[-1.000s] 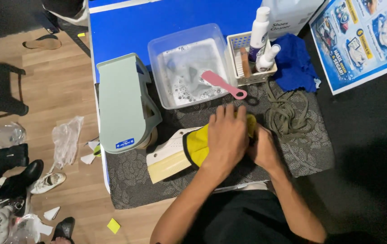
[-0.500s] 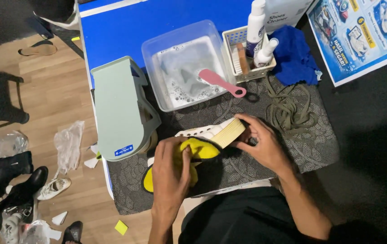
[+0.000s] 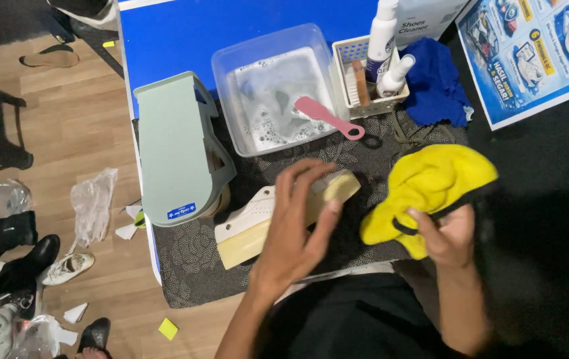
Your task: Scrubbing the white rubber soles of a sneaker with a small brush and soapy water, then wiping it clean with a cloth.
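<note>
1. The left hand point(image 3: 294, 229) lies over one white shoe point(image 3: 264, 219), fingers spread and curled round its upper; the shoe rests on its side, its tan sole facing the person.
2. The right hand point(image 3: 447, 236) is closed on one yellow cloth point(image 3: 427, 186), held up just right of the shoe.
3. The shoe lies on a dark patterned mat point(image 3: 191, 266) that covers the near part of the table point(image 3: 171, 40), which is blue.
4. Behind the shoe stands one clear tub point(image 3: 274, 90) of soapy water, with one pink brush point(image 3: 328, 118) leaning over its rim.
5. Just right of the tub, one white basket point(image 3: 357, 110) holds two white bottles point(image 3: 383, 36) and one wooden brush point(image 3: 360, 81).
6. One blue cloth point(image 3: 437, 83) lies bunched beside the basket.
7. One pale green stool point(image 3: 178, 149) lies tipped on the mat's left edge.
8. One poster point(image 3: 530, 53) lies at far right on a dark surface.
9. The floor point(image 3: 65, 133) is light wood: two black boots point(image 3: 5, 242), one white sneaker point(image 3: 65, 267), one sandal point(image 3: 48, 60), clear plastic bags point(image 3: 92, 203) and paper scraps are scattered on it.
</note>
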